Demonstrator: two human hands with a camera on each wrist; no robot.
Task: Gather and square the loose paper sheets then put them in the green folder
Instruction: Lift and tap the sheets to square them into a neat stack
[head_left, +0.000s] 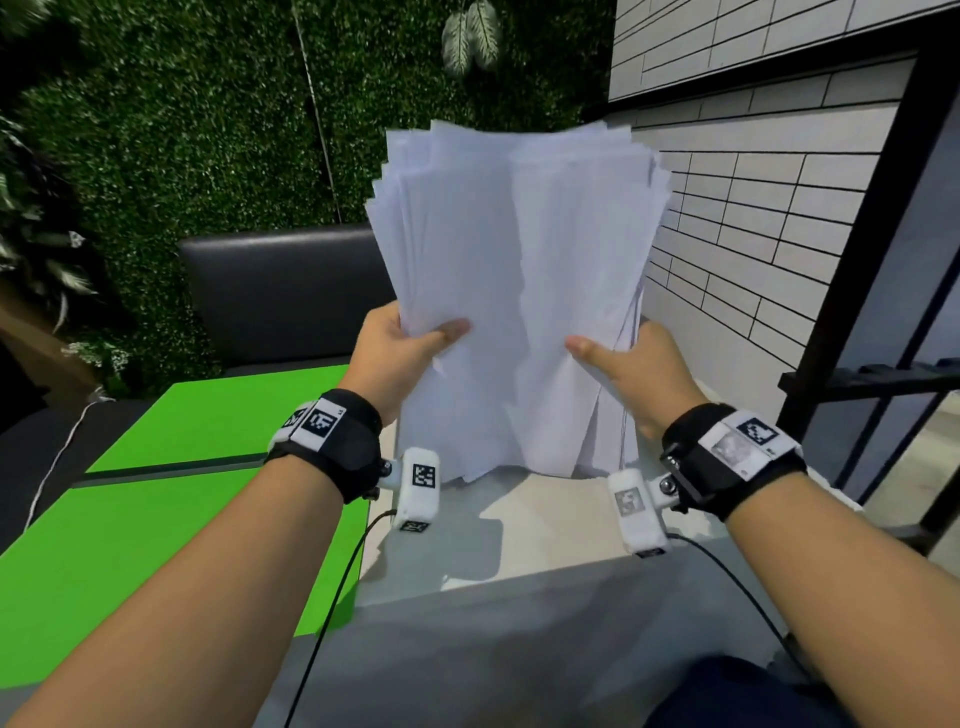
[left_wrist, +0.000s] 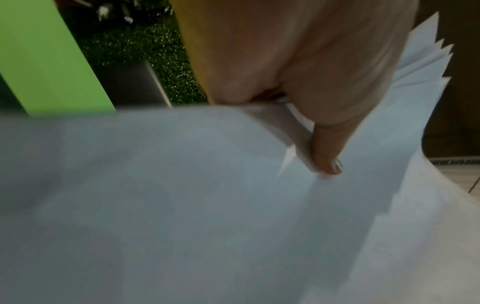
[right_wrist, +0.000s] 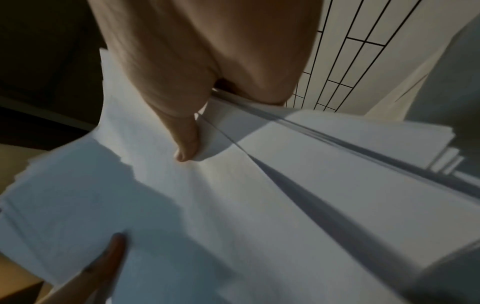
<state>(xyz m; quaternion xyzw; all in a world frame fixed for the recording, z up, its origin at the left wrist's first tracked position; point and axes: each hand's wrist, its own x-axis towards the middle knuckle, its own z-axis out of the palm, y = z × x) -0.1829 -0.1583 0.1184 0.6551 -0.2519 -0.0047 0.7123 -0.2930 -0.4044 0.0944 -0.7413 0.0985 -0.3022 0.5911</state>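
Both hands hold the stack of paper sheets (head_left: 519, 291) upright, the left hand (head_left: 402, 353) pinching its left edge and the right hand (head_left: 631, 371) its right edge, each thumb pressed on the near face with fingers curled behind. Below the grips the bottom edge rests on the grey table (head_left: 519, 519), probably so tapping can level the sheets, since above the grips the top corners fan out unevenly. The green folder (head_left: 171, 499) lies open beside the left wrist, ready to receive them.

head: above, fwd-down | wrists: close, along thumbs | shared: paper stack (head_left: 519, 291)
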